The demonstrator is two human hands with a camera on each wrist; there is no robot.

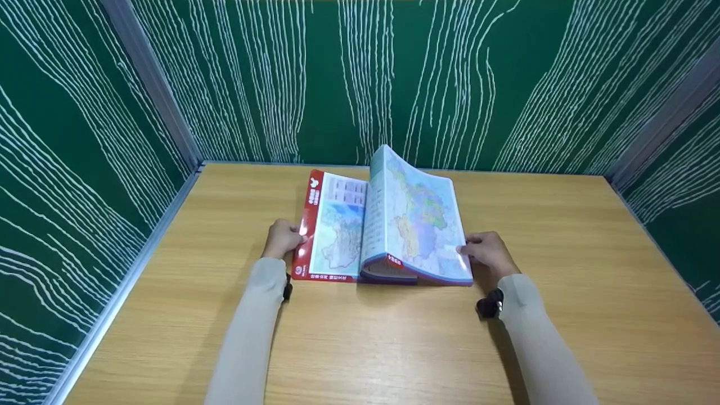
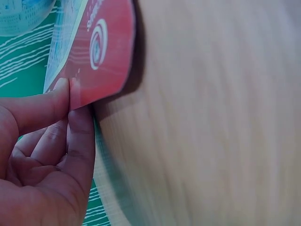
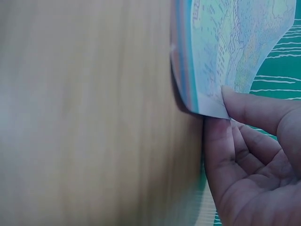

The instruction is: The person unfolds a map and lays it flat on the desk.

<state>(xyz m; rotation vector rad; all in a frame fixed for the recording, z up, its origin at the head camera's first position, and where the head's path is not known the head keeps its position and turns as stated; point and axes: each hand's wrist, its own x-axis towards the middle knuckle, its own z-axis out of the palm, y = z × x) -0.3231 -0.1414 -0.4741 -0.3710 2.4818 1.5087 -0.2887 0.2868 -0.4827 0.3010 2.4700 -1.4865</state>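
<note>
At the left edge of the open book [image 1: 374,225], the left hand [image 1: 281,238] pinches its red border [image 1: 304,247] between thumb and fingers. Just inside that border is a pale map [image 1: 340,236]; along the book's middle, pages arch upward. A coloured map page [image 1: 424,219] spreads over the book's right part, its edge pinched by the right hand [image 1: 488,251]. Beneath the book is the wooden table [image 1: 382,343]; behind it, a green wall [image 1: 320,84] with wavy white lines
</note>
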